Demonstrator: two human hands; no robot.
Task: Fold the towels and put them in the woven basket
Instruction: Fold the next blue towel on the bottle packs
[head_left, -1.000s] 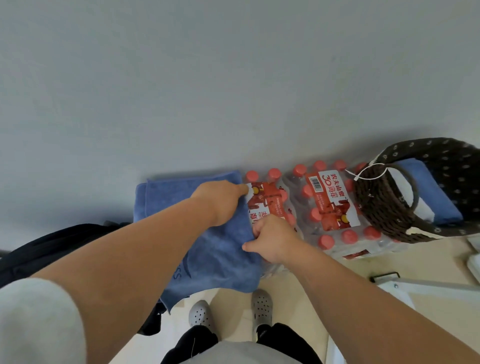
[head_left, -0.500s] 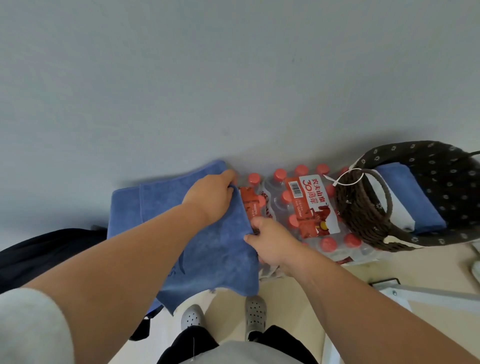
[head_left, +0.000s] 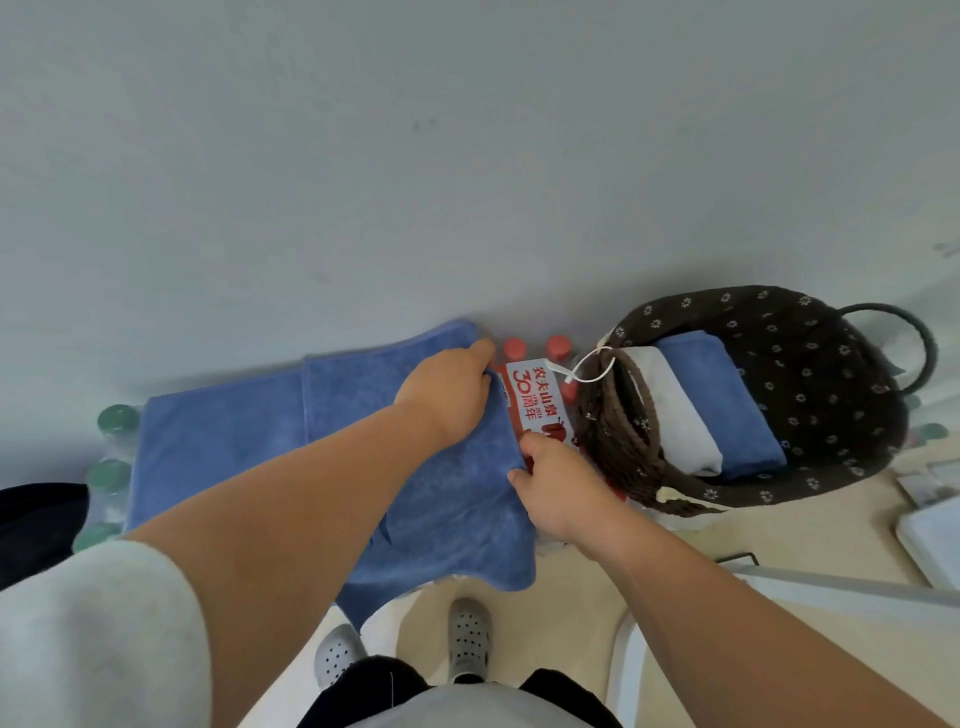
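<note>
The blue towel lies spread over packs of bottles, left of the woven basket. It looks soft, light and limp, so it is best held at the corners. The fingers of the left hand and the right hand pinch its right edge.

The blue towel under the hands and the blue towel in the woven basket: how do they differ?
The spread blue towel lies wide and half folded over packs of bottled water; the folded blue towel is a compact block inside the dark woven basket, beside a white folded towel. The left hand and right hand grip the spread blue towel's edge; nothing touches the folded blue towel. Both look the same blue cloth.
</note>
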